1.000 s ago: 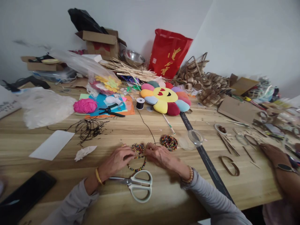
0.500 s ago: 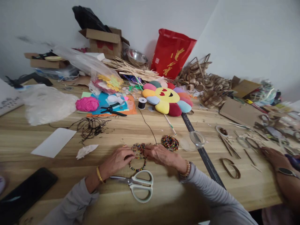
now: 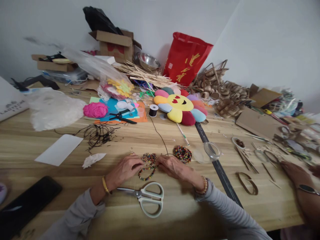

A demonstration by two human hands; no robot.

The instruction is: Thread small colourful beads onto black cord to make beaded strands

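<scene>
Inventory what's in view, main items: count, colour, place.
bead loop: 1, multicoloured, front
bead cluster: 1, multicoloured, centre
bead coil: 1, multicoloured, centre right
scissors: 1, white-handled, front
spool: 1, black/white, centre
cord tangle: 1, black, left
yarn ball: 1, pink, left
phone: 1, black, front left
flower cushion: 1, multicoloured, back
bag: 1, red, back
co-worker's watch: 1, dark, far right
left hand: 1, grey-sleeved, centre left
right hand: 1, grey-sleeved, centre right

Passage open over pale wood-grain tabletop (image 3: 181, 208) right of white-handled metal scissors (image 3: 151, 189), round multicoloured bead coil (image 3: 183, 154) obstructing beyond bare right hand (image 3: 172, 166), thin black cord (image 3: 161, 137) alongside
</scene>
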